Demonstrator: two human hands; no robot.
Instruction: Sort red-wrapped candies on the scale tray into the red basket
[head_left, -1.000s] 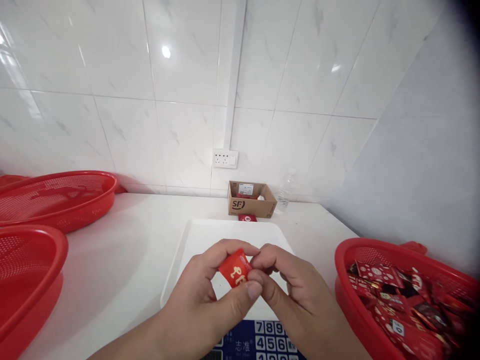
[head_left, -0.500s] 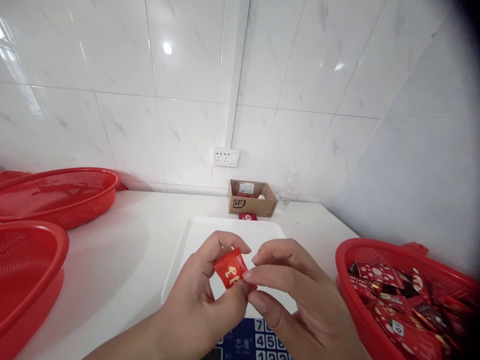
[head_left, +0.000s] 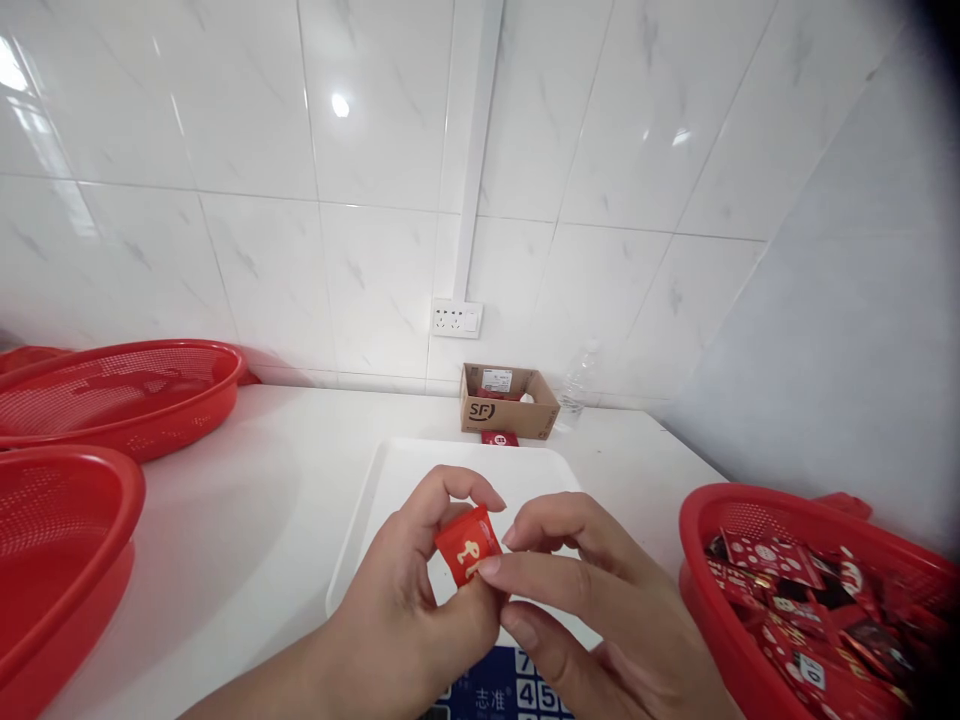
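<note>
A small red packet (head_left: pixel 466 545) with pale yellow lettering is pinched in my left hand (head_left: pixel 412 575), the thumb across its lower part and the fingers curled behind it. My right hand (head_left: pixel 600 590) reaches in from the right; its index fingertip and thumb meet the packet's lower right edge, close to the left thumb. Both hands are above the white pan (head_left: pixel 397 470) of a weighing scale. Below them shows part of the scale's blue keypad (head_left: pixel 491 685), with the rest hidden by my hands.
On the right, a red basket (head_left: pixel 705 495) holds many red packets (head_left: pixel 795 610). Two more red baskets (head_left: pixel 202 425) (head_left: pixel 97 470) stand on the left. A cardboard box (head_left: pixel 517 415), a dark red packet (head_left: pixel 500 438) and a clear plastic bottle (head_left: pixel 577 385) are behind the scale.
The view has shifted slightly. The right index finger has slid a little down and left over the packet, which stays in the left hand.
</note>
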